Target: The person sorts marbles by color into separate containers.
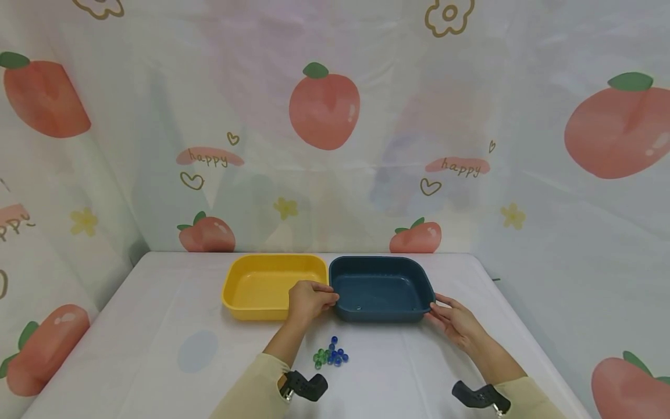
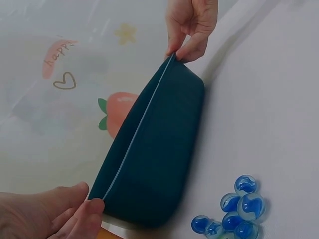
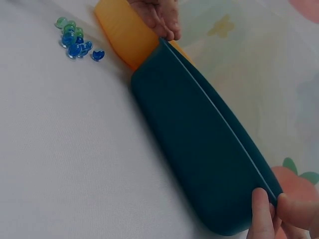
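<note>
A dark blue plastic basin (image 1: 382, 317) stands on the white table, right beside a yellow basin (image 1: 256, 314). My left hand (image 1: 310, 301) pinches the blue basin's left rim between thumb and fingers, in front of the yellow one. At the opposite end, my right hand (image 1: 458, 323) grips the right rim, thumb on top, as the right wrist view also shows. Nearer to me, between the forearms, lies a small cluster of glass marbles: several blue marbles (image 1: 337, 356) with several green marbles (image 1: 320, 357) at their left.
The white-covered table (image 1: 136, 349) reaches back to a curtain (image 1: 335, 198) printed with peaches and flowers, which also hangs at both sides. A black wrist camera (image 1: 306, 385) sits on the left sleeve, another black camera (image 1: 478, 396) on the right.
</note>
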A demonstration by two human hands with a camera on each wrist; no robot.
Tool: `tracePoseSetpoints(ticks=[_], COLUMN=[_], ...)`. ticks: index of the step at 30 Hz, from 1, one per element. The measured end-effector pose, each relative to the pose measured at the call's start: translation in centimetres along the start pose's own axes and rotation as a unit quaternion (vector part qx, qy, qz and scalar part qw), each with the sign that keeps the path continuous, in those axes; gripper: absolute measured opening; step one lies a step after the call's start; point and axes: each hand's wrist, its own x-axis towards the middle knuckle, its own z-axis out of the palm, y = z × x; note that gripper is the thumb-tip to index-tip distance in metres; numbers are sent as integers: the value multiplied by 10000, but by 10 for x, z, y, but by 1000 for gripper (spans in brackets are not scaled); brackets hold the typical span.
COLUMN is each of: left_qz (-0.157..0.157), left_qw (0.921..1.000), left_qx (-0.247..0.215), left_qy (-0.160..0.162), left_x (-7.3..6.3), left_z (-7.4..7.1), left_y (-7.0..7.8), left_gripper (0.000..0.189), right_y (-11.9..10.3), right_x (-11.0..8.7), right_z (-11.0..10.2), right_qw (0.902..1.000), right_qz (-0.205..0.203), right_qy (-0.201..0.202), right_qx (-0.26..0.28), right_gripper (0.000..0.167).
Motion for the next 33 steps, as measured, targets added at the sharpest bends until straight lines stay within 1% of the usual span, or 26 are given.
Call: tracePoseSetpoints(ticks=[6,13,15,22,27,33], left_qz=[-40,-22,-28,-222,-287,-351], left_qw=[9999,9997,9995,9982,9972,9960], left_qx=[101,11,24,102,152,324], left_qy=[-65,-251,-329,-547,-671,-757], left_x=[-1,-7,-10,-20,-26,-35], left_z=[-2,-8,-10,-22,-31,-40], left_y=[-1,-5,-8,-24,-36,-49], left_gripper=[14,15,17,22,23,22], right_y=[1,0,0,-1,0,1], right_x=[0,0,0,0,0,0], right_z=[1,1,1,1,0,-1], right_qw=[10000,10000,10000,9999,10000,10000], right_qz=[43,1,4,54,41,-9], right_qy=[36,34,15,48,28,33], right_qx=[-43,-86,-97,-79,-49,-72], right_gripper=[66,67,67,67,65,64])
